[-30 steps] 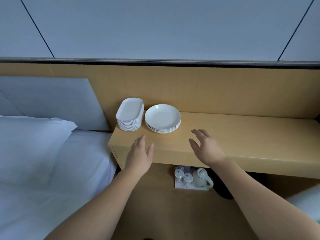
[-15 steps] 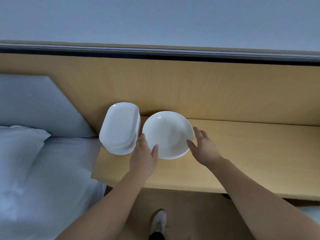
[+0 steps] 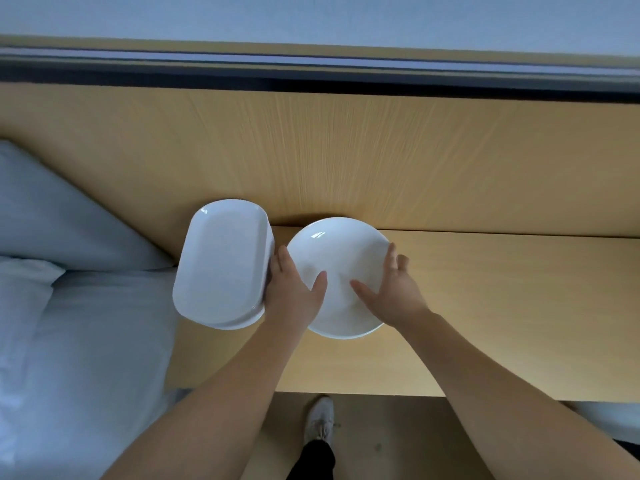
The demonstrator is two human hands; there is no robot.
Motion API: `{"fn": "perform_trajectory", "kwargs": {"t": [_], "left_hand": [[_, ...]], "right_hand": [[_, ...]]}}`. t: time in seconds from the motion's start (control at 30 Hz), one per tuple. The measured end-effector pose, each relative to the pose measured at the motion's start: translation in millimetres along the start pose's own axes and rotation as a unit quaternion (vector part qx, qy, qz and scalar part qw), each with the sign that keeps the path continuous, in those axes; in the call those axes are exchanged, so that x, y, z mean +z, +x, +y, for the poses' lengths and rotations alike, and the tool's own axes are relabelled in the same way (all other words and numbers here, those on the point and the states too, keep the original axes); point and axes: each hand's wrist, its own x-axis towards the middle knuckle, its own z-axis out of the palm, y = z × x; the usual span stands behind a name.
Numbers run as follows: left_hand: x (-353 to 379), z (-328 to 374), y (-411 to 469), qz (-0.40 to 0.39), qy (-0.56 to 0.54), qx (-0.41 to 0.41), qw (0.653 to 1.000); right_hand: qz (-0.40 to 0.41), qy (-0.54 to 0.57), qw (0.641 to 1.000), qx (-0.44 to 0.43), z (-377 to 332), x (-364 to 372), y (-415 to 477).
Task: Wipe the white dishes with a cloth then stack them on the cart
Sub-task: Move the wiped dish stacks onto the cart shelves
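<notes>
At the bottom of the head view a pale shoe [image 3: 320, 415] and a dark trouser leg [image 3: 313, 459] stand on the tan floor [image 3: 374, 431], between the person's two bare forearms. To the left lies a bed [image 3: 97, 358] with a white sheet, its edge right beside the wooden surface [image 3: 502, 306].

Both forearms reach forward over the surface to a stack of round white plates [image 3: 339, 251], which sits at the surface's left end, close against the back panel. The left hand [image 3: 294, 292] is at the left rim of the stack. Its fingers are straight and pressed together, lying in the narrow gap between the two stacks, and its thumb is spread out over the inside of the top plate. The right hand [image 3: 394, 292] is at the right rim, with its fingers loosely spread along the edge and its thumb stretched across the plate's inside. Neither hand is curled round the plate, and whether the fingertips touch the rim cannot be told.

Just left of the round plates, a taller stack of oblong white dishes [image 3: 221, 261] stands at the surface's left corner. Its near end overhangs the edge toward the bed.

Farther left a white pillow [image 3: 20, 292] lies against a grey padded headboard [image 3: 69, 220]. Behind the dishes rises a wood-grain panel [image 3: 346, 150], topped by a dark strip [image 3: 311, 76] and a pale wall [image 3: 311, 15].
</notes>
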Motion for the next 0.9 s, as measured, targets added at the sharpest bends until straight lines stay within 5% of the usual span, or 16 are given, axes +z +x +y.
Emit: {"fn": "perform_trajectory", "kwargs": {"t": [0.4, 0.9], "left_hand": [[3.1, 21.4, -3.6, 0.026, -0.057, 0.003, 0.998], [17.1, 153.0, -86.9, -0.124, -0.076, 0.248, 0.958]], "right_hand": [[0.101, 0.078, 0.991, 0.040, 9.5, -1.4, -13.9], [0.295, 0.118, 0.923, 0.219, 81.2, -93.5, -157.9]]}}
